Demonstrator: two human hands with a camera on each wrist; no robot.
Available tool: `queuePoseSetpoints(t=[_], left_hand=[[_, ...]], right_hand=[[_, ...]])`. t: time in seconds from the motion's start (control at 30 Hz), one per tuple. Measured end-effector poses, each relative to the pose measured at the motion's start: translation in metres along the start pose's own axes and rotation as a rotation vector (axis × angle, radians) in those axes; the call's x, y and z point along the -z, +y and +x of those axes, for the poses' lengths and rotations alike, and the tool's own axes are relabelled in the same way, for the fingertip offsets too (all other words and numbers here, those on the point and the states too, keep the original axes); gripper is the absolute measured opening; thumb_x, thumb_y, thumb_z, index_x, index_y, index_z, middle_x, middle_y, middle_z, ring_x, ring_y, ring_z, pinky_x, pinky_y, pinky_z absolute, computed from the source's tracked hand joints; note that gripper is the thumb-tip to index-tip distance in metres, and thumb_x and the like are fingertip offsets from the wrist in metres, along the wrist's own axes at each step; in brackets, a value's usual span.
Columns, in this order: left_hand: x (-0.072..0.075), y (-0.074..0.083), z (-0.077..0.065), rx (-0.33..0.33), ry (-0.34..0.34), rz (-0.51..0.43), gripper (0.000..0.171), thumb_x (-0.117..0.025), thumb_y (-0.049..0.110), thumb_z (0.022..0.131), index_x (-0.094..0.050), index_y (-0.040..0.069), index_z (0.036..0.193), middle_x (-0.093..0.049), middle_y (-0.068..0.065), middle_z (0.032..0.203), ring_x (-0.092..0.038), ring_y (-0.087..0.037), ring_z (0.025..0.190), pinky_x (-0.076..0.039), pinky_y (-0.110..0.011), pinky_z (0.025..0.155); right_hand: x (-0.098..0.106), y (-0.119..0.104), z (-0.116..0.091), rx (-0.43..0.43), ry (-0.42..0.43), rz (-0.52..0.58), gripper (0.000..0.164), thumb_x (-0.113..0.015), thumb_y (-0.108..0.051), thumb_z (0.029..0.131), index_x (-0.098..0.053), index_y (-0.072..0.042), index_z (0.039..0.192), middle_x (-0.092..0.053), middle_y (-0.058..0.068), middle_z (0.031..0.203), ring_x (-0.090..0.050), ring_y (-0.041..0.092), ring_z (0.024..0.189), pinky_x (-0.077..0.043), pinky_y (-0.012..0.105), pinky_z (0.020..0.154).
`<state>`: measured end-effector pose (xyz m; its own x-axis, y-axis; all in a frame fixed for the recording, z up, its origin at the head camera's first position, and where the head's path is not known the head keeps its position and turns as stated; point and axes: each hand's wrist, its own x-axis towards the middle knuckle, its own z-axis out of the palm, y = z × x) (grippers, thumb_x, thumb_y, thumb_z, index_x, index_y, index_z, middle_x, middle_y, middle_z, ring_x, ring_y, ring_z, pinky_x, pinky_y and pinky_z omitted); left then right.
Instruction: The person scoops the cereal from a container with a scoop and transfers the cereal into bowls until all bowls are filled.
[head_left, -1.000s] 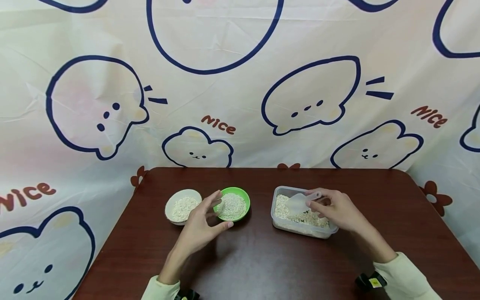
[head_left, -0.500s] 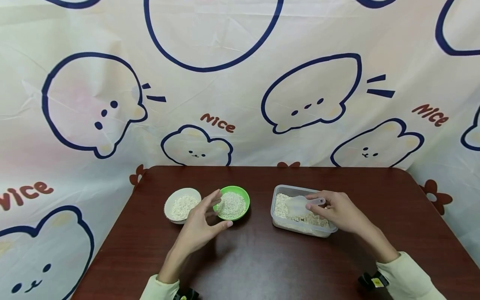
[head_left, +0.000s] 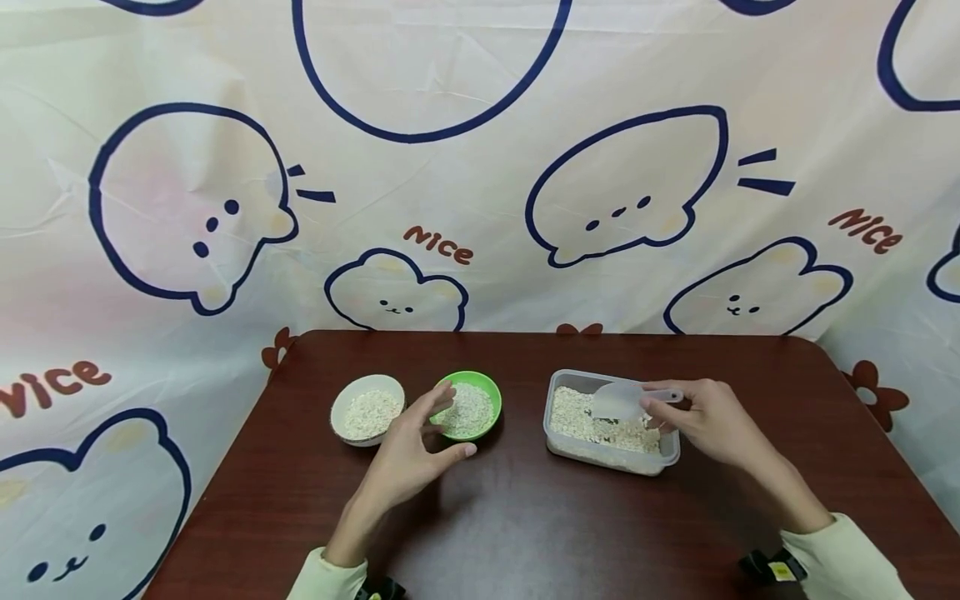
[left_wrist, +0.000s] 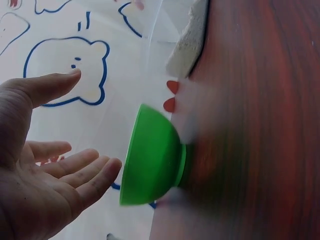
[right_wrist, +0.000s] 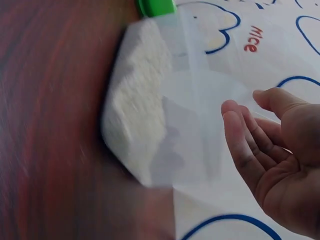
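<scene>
My right hand (head_left: 705, 417) pinches the handle of a translucent white scoop (head_left: 617, 402) between thumb and fingers. The scoop's bowl is over a clear plastic box (head_left: 600, 457) of pale flakes that look like oats (head_left: 573, 412); whether it touches them I cannot tell. In the head view, my left hand (head_left: 412, 450) stands in front of a green bowl (head_left: 491, 392) of pale flakes, partly hiding it. Its fingers are loosely spread and hold nothing. The left wrist view shows a gap between that hand (left_wrist: 65, 175) and the bowl's side (left_wrist: 152, 157).
A white bowl (head_left: 341, 421) of pale flakes stands left of the green one. Everything rests on a dark brown wooden table (head_left: 525, 533). Behind it hangs a pale cloth (head_left: 495, 192) printed with cartoon animals.
My right hand has drawn the scoop to the right over the box, baring more of the flakes. My left hand keeps nearly the same place beside the green bowl.
</scene>
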<state>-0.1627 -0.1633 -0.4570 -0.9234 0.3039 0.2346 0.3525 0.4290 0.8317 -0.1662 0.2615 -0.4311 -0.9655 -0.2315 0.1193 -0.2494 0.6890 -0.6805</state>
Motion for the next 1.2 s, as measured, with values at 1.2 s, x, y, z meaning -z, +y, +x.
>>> queuePoseSetpoints(t=[1.2], left_hand=[[-0.103,0.028,0.032,0.059,-0.254,-0.075,0.087,-0.087,0.017,0.092,-0.041,0.006,0.165,-0.056,-0.015,0.158,-0.066,-0.03,0.135,-0.063,-0.029,0.102]], right_hand=[[0.025,0.023,0.009,-0.011,-0.324,0.22,0.039,-0.068,-0.02,0.107,-0.071,0.011,0.131,-0.082,0.008,0.09,-0.081,0.024,0.079,-0.07,0.037,0.071]])
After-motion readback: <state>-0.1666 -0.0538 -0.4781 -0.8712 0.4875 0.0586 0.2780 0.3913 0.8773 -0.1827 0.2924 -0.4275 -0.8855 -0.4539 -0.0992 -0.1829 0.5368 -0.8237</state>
